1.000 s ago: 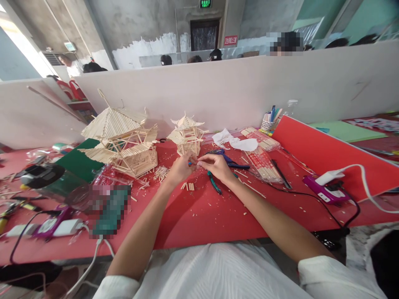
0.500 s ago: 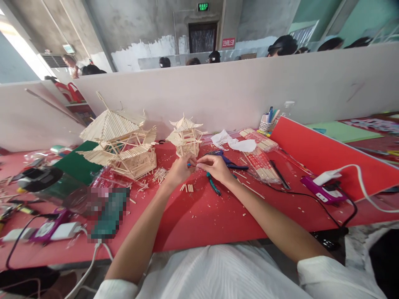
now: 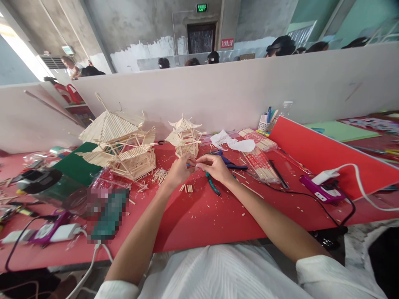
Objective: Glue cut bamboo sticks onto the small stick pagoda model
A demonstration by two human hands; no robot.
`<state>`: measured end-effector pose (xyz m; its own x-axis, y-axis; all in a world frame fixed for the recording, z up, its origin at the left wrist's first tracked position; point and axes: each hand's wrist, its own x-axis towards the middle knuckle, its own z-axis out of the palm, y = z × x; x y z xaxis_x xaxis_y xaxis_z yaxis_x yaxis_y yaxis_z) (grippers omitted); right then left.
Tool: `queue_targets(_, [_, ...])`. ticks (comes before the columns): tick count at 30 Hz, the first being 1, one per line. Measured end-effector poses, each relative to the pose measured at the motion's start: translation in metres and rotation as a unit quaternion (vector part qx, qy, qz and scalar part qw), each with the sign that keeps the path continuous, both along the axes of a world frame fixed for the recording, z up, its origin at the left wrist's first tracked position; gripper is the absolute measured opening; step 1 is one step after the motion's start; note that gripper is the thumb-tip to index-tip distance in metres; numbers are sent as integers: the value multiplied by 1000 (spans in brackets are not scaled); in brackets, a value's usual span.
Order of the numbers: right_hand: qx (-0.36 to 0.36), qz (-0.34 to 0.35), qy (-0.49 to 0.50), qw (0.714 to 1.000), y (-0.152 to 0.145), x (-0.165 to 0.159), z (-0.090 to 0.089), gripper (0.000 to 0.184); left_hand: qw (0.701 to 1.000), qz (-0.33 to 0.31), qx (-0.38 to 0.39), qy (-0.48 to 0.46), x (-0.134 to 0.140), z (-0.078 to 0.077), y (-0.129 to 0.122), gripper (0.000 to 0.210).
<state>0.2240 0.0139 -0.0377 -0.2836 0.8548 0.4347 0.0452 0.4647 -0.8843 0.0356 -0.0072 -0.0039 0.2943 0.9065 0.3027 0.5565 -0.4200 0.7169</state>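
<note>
My left hand point(image 3: 180, 171) and my right hand point(image 3: 215, 166) meet above the red table, fingertips pinched close together. Whatever lies between them is too small to make out. Just beyond them stands a small pavilion model point(image 3: 184, 136) built of thin wooden sticks. A larger stick pavilion point(image 3: 116, 143) is to its left, with a pile of cut stick pieces point(image 3: 160, 176) beside it. Below my left hand lies a row of short sticks point(image 3: 186, 188). Teal-handled pliers point(image 3: 213, 185) rest under my right hand, and a blue-handled tool point(image 3: 232, 164) lies behind it.
Packets of wooden sticks point(image 3: 260, 164) and crumpled white tissue point(image 3: 233, 142) lie to the right. A red board point(image 3: 327, 158) leans beyond a purple power strip point(image 3: 322, 189). On the left are a clear bottle point(image 3: 59, 189), a phone-like pixelated object point(image 3: 109, 216) and another power strip point(image 3: 50, 226). A white partition point(image 3: 212, 91) rises behind.
The view has shifted very slightly. Both hands stay pinched together in almost the same place, and the things on the table have not moved.
</note>
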Motion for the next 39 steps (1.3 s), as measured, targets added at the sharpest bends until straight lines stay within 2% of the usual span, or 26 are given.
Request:
queue_targets(4, [35, -19, -48, 998, 3, 8, 7, 25, 1000, -6, -12, -19, -4, -7, 7, 23])
queue_targets(7, [70, -67, -176, 980, 4, 25, 18, 24, 999, 7, -33, -29, -9, -15, 14, 24])
queue_targets(8, [81, -88, -242, 963, 3, 32, 21, 27, 999, 9, -41, -34, -11, -17, 16, 24])
queue_targets(10, [89, -133, -383, 910, -1, 46, 25, 39, 998, 10, -52, -45, -13, -22, 20, 24])
queue_targets(13, [27, -153, -539, 828, -8, 62, 27, 74, 996, 13, -65, -62, -16, -28, 25, 24])
queue_targets(15, [-27, -134, -590, 796, -10, 69, 26, 91, 993, 12, -81, -84, -16, -32, 27, 26])
queue_targets(17, [-54, -115, -606, 785, -10, 72, 24, 92, 987, 5, -106, -117, -16, -34, 28, 29])
queue_targets(22, [-40, -116, -597, 792, -4, 76, 21, 58, 973, -12, -154, -170, -14, -32, 29, 36])
queue_targets(26, [-21, -123, -583, 803, -1, 78, 24, 41, 964, -14, -176, -198, -15, -27, 27, 39])
queue_targets(30, [1, -98, -548, 831, -5, 73, 32, 40, 955, -11, -188, -229, -17, -23, 25, 44])
queue_targets(35, [0, 12, -445, 895, -14, 58, 41, 41, 946, -8, -200, -254, -20, -18, 24, 49])
queue_targets(39, [-29, 35, -418, 907, -21, 48, 47, 41, 944, -8, -201, -262, -22, -18, 25, 50])
